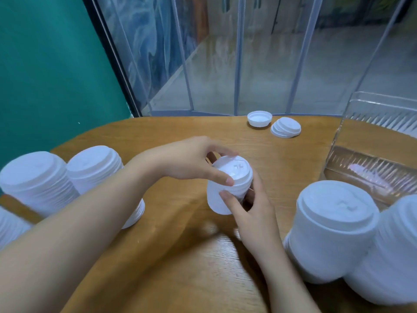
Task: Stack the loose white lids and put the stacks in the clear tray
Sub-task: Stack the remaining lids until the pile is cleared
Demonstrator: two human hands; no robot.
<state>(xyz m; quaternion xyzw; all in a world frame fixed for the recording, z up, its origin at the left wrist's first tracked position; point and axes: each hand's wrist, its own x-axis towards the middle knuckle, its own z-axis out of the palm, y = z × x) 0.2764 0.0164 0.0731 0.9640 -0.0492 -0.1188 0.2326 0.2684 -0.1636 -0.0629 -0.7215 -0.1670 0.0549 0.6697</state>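
Near the middle of the wooden table (171, 256): a short stack of white lids (228, 188), lifted and tilted. Left hand (191, 160) over the top lid, thumb and fingers curled onto its rim. Right hand (250, 213) gripping the stack's side from below, fingers wrapped round it. By the left edge: two taller lid stacks (36, 181) (94, 168), side by side. Toward the near right corner: two more tall stacks (331, 231) (388, 251), touching each other. At the far edge: one loose lid (259, 118) lying hollow side up, and just beside it a small pile of lids (286, 127). At the right edge: the clear tray (374, 152), well apart from the held stack.
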